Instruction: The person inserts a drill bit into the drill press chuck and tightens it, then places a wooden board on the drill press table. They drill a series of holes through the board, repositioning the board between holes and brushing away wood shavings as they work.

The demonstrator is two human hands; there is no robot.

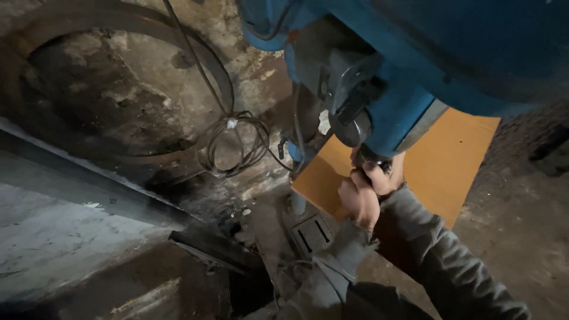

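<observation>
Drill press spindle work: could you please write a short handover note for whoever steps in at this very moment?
Left hand: closed around the lower end of the spindle, below the blue drill press head.
Right hand: gripping the chuck just above the left hand.
Orange board lies on the machine table under the spindle.
Coiled black cable lies on the dirty floor to the left.
Done: both hands set on the chuck; whether it is tight or loose cannot be told. Left: board shows no hole.

Both arms wear grey long sleeves (438, 249), cuffs rumpled.
</observation>
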